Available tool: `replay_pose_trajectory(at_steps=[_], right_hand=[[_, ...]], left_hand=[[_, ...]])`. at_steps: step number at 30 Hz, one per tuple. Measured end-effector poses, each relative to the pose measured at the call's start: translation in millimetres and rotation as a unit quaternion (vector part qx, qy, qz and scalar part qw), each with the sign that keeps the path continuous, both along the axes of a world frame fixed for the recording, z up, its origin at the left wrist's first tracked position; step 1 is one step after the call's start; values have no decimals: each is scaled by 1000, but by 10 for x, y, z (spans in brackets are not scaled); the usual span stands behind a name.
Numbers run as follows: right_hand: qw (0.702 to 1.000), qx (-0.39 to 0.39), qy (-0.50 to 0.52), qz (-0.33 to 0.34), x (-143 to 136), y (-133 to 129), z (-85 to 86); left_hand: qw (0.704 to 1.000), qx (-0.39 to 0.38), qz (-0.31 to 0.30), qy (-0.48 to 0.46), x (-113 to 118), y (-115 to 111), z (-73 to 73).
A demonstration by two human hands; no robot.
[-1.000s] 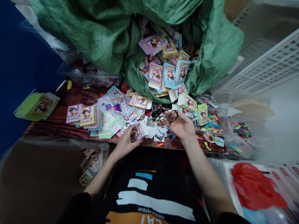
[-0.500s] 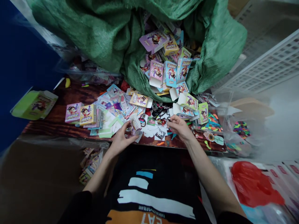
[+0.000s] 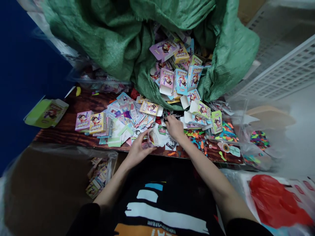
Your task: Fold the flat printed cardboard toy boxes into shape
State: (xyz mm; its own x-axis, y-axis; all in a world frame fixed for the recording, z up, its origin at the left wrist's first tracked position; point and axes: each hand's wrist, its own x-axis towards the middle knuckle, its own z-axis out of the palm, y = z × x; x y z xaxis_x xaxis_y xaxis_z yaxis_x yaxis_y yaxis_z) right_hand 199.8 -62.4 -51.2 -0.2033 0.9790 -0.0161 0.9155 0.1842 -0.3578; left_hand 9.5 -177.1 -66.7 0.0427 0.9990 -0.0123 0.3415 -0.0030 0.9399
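In the head view, a small box [image 3: 153, 137] is held in the left hand [image 3: 138, 150], gripped between thumb and fingers near the front edge of the wooden tabletop [image 3: 55, 134], with its open end turned up toward the camera. The right hand [image 3: 174, 128] is set down at a tangled heap of dark stringy pieces [image 3: 170, 113], palm turned down and fingers bent; whether anything is pinched there cannot be told, since the fingertips are lost among the dark pieces. Between the hands, a picture with a green border [image 3: 161, 130] and a black-and-white picture [image 3: 171, 143] are seen among white papers. To the left, loose printed cards [image 3: 126, 112] are spread, a yellow-fronted box [image 3: 149, 108] is rested on their far edge, and a purple box [image 3: 83, 120] and a yellow box [image 3: 97, 123] are placed side by side. Bright small pieces [image 3: 197, 140] are scattered to the right, and more printed boxes are spilled from the mouth of a green sack [image 3: 232, 62] behind. The step in hand is judged to be picking from the dark heap while the box is kept ready in the other hand. For the next move, a single piece would need to be separated cleanly from the tangle, and the thin-walled box kept steady without being squeezed out of shape.
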Motion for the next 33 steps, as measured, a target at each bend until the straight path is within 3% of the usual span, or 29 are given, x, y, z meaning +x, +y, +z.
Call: replay_pose_trajectory(at_steps=[2,4,7,9,11,13,16,19,24,28,33], right_hand=[[996,20,91,2,104,12,36],[972,16,235,-2,232,-2,140],[903,-94,419,-2,338,-81,381],[867,-178,465,25,315,-166,530],[867,-205,449,72,231,-273,625],[911,-158,363,116,109,-400,657],[979,-48,133,144,-95,-601,634],[987,-35,-17,154,-226,-723,607],[967,-135,97,194,-82,-653,671],[979,-87,108,151,44,-580,754],[979,-62,51,188,-115,-584,758]], left_hand=[[1000,7,4,28,-31,0,-64],[999,7,12,51,-45,13,-120],[995,31,14,97,-8,57,-135],[991,53,4,127,38,88,-101],[986,68,-4,150,78,101,-60],[982,77,-9,171,106,86,-36],[974,97,-10,204,139,27,-44],[967,118,-3,226,166,-30,-77],[965,131,18,226,150,-46,-114],[969,120,14,216,166,-41,-115],[971,123,8,202,246,-42,-96]])
